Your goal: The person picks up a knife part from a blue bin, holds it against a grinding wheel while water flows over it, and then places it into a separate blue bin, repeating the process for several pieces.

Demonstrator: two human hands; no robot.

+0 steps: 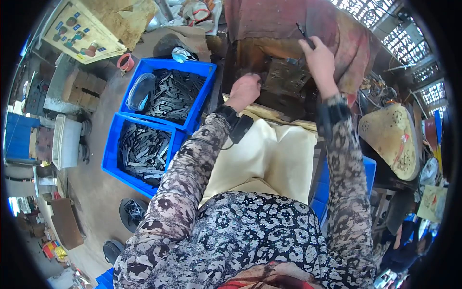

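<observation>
My right hand (321,61) is raised over the far right of a dark work recess. Its fingers are closed on a thin dark strip (301,31) that sticks out past the fingertips; its exact kind is unclear. Lower and to the left, my left hand (244,90) hovers at the near left side of the recess with its fingers curled together. Whatever it may hold is hidden. Between and beyond the hands lies a worn, dark metal block (288,76) inside the recess, under a hanging reddish-brown cloth (279,24).
Left of me stand two blue bins, the far bin (208,79) and the near bin (111,144), filled with dark flat metal pieces. A clear plastic tub (139,91) sits in the far one. Cream cloth (255,154) covers my lap. At right is a stained cream pad (392,139).
</observation>
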